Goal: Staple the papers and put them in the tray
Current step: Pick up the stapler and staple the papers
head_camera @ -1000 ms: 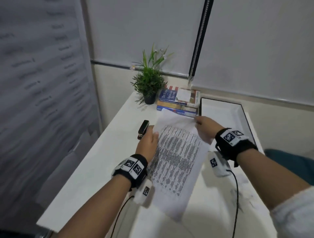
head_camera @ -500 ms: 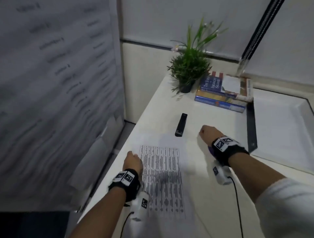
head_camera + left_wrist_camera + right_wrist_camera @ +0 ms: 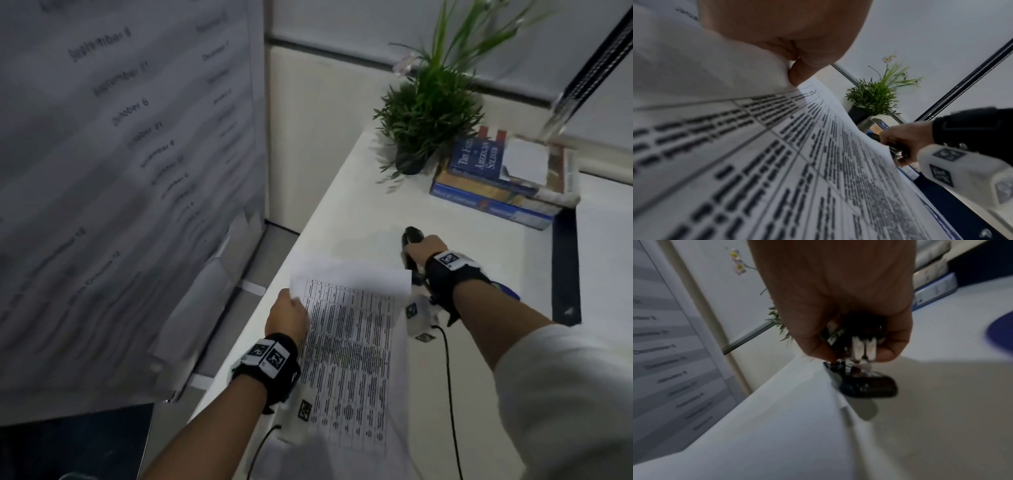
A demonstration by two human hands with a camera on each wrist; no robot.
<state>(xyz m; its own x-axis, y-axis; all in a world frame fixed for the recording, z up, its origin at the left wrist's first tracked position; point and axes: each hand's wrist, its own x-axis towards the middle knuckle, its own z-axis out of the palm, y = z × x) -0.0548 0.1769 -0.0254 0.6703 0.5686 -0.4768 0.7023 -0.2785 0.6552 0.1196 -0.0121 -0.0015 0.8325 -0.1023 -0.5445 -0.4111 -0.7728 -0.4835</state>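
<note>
A white desk (image 3: 346,212) runs along a pale wall, with a printed wall sheet (image 3: 120,171) at 9 o'clock. The papers (image 3: 346,349) lie near the desk's near edge, long axis running 12 to 6, their far end lifted off the surface. A book stack (image 3: 496,185) and a plant (image 3: 428,113) sit at 1 o'clock. The left hand (image 3: 287,315) pinches the papers' far left corner between thumb and curled fingers. The right hand (image 3: 428,250) has its fingers wrapped around the stapler (image 3: 865,382), which points toward 12 and sits at the papers' far right corner; its mouth looks parted.
</note>
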